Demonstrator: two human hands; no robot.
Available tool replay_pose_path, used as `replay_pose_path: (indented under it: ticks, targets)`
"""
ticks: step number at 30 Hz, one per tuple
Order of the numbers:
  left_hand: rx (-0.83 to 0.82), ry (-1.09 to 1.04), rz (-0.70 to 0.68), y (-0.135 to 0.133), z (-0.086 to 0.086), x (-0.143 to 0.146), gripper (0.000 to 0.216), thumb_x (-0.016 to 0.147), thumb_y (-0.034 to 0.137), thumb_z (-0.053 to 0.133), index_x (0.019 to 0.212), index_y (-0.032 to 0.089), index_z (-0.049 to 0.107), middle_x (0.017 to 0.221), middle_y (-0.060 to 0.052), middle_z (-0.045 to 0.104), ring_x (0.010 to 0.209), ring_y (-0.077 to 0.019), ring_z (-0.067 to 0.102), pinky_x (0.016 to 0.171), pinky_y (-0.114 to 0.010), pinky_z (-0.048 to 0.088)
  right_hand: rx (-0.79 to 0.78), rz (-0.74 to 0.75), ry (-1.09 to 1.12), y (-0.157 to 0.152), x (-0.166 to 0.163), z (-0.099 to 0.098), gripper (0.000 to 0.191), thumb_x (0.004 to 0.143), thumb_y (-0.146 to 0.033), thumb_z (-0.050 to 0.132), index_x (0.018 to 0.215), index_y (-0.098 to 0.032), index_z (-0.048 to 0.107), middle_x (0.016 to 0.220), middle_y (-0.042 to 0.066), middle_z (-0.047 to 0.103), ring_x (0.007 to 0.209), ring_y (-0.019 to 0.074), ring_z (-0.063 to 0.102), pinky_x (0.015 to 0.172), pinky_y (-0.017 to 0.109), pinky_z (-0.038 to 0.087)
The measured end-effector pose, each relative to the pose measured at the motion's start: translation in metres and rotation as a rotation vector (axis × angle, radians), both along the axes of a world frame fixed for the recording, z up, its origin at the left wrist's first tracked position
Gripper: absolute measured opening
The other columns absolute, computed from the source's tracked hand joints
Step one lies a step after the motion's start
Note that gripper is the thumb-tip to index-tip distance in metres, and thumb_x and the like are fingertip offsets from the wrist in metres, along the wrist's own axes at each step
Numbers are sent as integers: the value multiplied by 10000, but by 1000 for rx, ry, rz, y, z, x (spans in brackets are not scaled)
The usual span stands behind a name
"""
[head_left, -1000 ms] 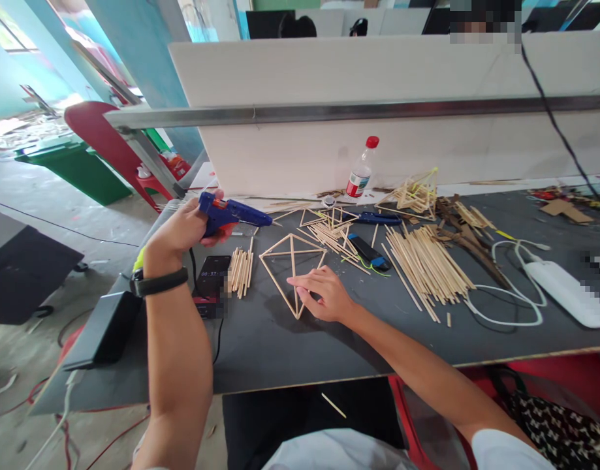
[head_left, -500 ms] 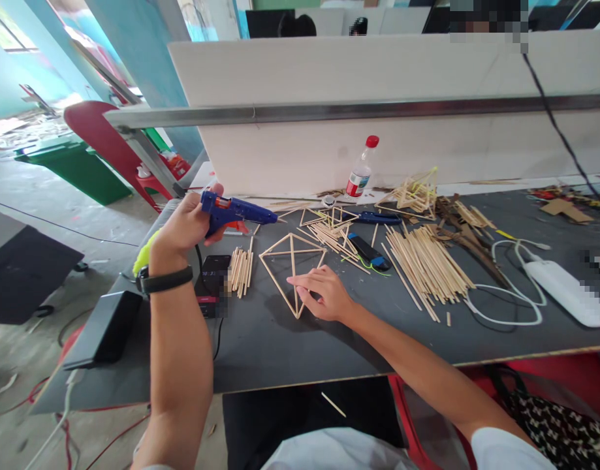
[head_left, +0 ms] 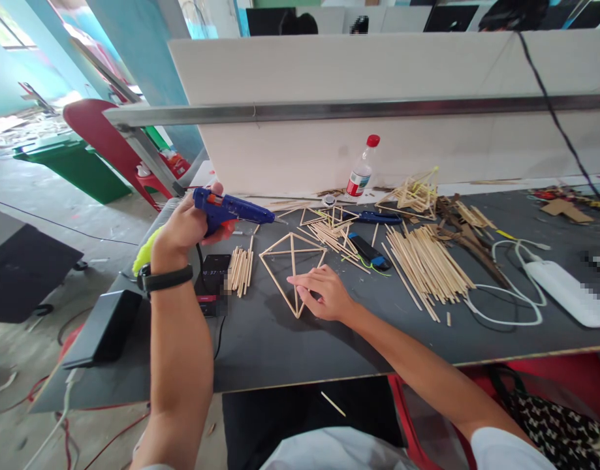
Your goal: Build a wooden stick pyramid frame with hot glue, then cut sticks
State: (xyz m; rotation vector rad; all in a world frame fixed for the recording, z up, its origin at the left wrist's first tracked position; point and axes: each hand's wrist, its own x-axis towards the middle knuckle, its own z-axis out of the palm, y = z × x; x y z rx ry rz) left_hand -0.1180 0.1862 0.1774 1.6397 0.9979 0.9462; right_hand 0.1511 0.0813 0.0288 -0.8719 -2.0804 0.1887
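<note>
My left hand (head_left: 185,222) is wrapped round the handle of a blue hot glue gun (head_left: 236,207), raised above the table with its nozzle pointing right. A pyramid-like frame of thin wooden sticks (head_left: 279,285) stands on the dark table, left of my right hand (head_left: 324,294). The fingers of that hand are closed on an upright stick of the frame. The nozzle is apart from the frame, up and to its left. A short bundle of wooden sticks (head_left: 241,271) lies between the glue gun and the frame.
A large pile of sticks (head_left: 429,264) lies to the right, near a white power strip (head_left: 571,290) with cables. Behind are a blue-black cutter (head_left: 371,251), a bottle (head_left: 362,170) and small stick frames (head_left: 412,192). A phone (head_left: 215,271) lies at left.
My left hand has tilted and shifted the glue gun slightly to the left. My right hand and the stick frame have stayed in place.
</note>
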Motion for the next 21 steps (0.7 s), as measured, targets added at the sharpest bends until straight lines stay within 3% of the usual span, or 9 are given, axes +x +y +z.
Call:
replay_pose_path:
  ticks: [4, 8, 21]
  targets:
    - [52, 49, -60, -4, 5, 0, 464, 975, 599, 444, 715, 215, 454, 598, -14, 690, 268, -64, 415, 268, -215, 253, -6, -7, -13, 0, 0, 0, 295, 976, -229, 496, 1154, -239, 732, 866, 11, 796, 715, 150, 651, 731, 339, 400]
    - [92, 134, -60, -3, 4, 0, 548, 990, 620, 402, 711, 177, 562, 526, -35, 640, 291, -79, 430, 300, -233, 315, -6, -10, -21, 0, 0, -1, 290, 978, -231, 500, 1152, -242, 731, 859, 12, 794, 717, 151, 655, 730, 337, 398]
    - [1, 224, -29, 2, -3, 0, 431, 990, 481, 434, 671, 200, 501, 489, -6, 526, 318, -78, 411, 285, -199, 255, 9, 2, -8, 0, 0, 0, 281, 969, -203, 511, 1145, -244, 725, 874, 9, 797, 725, 148, 673, 734, 335, 396]
